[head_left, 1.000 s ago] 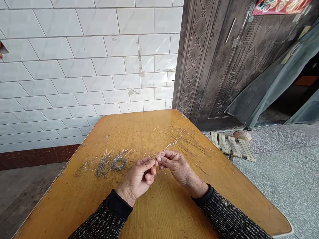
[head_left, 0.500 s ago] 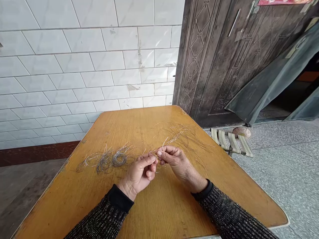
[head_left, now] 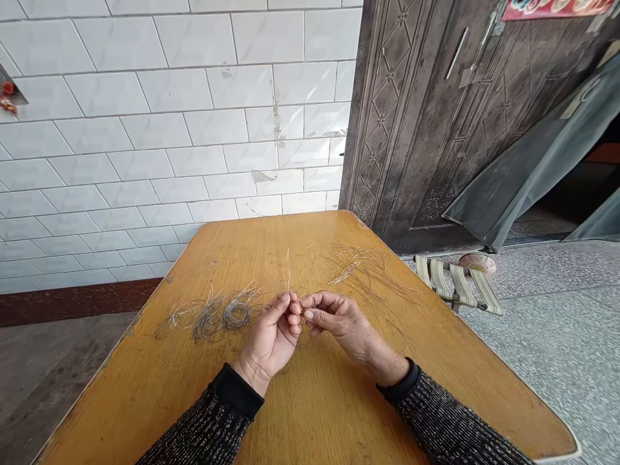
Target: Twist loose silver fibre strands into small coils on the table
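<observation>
A thin wire (head_left: 289, 268) stands up from the fingertips of my left hand (head_left: 274, 332), which is closed in a pinch. My right hand (head_left: 339, 321) meets it fingertip to fingertip, thumb and forefinger pinched on a thin loop of the wire. How the wire runs between the fingers is mostly hidden. Left of my hands, coiled wire bundles (head_left: 237, 314) lie on the wooden table (head_left: 320, 407). Beyond my right hand, loose wire strands (head_left: 356, 268) are spread out, some pale and some dark brown.
A white tiled wall (head_left: 194, 142) stands behind the table. To the right are a dark carved door (head_left: 411, 129), a grey curtain (head_left: 537, 161) and a low striped folding stool (head_left: 458, 284) with a round object (head_left: 478, 263) by it.
The wire end now points upright from my left fingertips; before, a pale strand stuck up by my right fingers. My hands stay together, and the view has shifted slightly.
</observation>
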Demonstrator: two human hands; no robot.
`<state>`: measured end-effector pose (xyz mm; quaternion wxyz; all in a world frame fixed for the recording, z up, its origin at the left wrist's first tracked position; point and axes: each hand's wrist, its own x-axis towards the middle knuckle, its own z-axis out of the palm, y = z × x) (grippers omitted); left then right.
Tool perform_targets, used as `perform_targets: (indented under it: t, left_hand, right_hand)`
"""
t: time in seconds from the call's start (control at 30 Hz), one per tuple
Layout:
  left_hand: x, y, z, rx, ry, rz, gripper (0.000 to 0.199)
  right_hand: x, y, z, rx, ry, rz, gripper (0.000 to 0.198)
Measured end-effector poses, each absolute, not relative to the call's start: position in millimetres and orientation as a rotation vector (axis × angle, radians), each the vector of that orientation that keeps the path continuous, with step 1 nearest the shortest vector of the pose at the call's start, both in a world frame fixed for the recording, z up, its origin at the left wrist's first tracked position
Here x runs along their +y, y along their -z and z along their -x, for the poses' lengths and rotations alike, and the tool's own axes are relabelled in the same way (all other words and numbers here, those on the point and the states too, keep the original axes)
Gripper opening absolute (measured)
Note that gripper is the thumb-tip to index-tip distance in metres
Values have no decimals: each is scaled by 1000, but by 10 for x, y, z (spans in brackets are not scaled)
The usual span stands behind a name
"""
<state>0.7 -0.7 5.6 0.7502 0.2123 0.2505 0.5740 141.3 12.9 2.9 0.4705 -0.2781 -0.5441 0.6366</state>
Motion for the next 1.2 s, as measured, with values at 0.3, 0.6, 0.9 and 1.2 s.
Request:
perform_targets:
  t: [0.3, 0.6, 0.9, 1.2]
  left_hand:
    - [-45, -62, 24, 591, -1244, -516, 15]
    - [-62, -78, 95, 445, -1044, -657, 14]
    - [-87, -70, 61, 386, -1101, -723, 14]
    - [-39, -56, 99, 361, -1078, -711, 17]
  right_hand:
    - [98, -3, -1398, -1620, -1357, 640, 24]
    - [125, -116, -1554, -1744, -1456, 595, 27]
    - [119, -89, -1545, -1768, -1465, 603, 26]
    - [136, -70, -1521, -1557, -1498, 605, 28]
